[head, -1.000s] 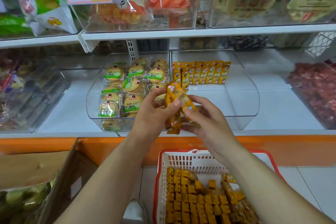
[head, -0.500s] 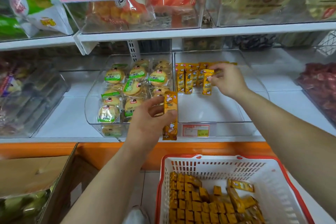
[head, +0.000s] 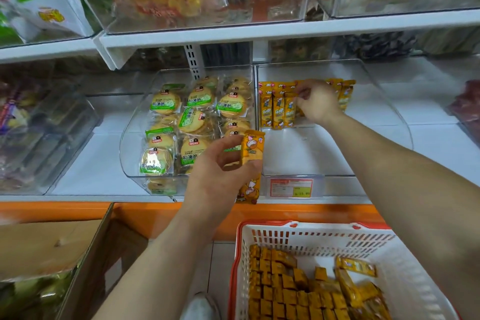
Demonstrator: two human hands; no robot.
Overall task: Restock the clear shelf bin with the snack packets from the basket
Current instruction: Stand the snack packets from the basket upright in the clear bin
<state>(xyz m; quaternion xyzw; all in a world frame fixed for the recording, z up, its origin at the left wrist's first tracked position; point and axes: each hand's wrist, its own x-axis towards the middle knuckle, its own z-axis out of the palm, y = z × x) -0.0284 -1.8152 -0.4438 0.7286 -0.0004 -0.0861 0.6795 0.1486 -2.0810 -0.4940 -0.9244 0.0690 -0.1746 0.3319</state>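
Observation:
My left hand (head: 223,171) grips a small stack of long orange snack packets (head: 251,153) upright, just in front of the shelf edge. My right hand (head: 315,102) reaches into the clear shelf bin (head: 384,114) and its fingers rest on the row of orange packets (head: 278,109) standing at the bin's back left. More packets of that row (head: 346,91) show to the right of the hand. Below, the white basket with a red rim (head: 405,262) holds several orange packets (head: 298,291).
A neighbouring clear bin (head: 130,153) to the left holds round cookie packs (head: 166,102). A price tag (head: 291,187) sits on the target bin's front. An upper shelf (head: 259,31) overhangs closely. A cardboard box (head: 52,247) stands at lower left, beside the orange shelf base (head: 155,215).
My right hand has carried a packet from my left hand's stack into the bin, then slid left along the back row. My left hand stays in front, holding the remaining packets.

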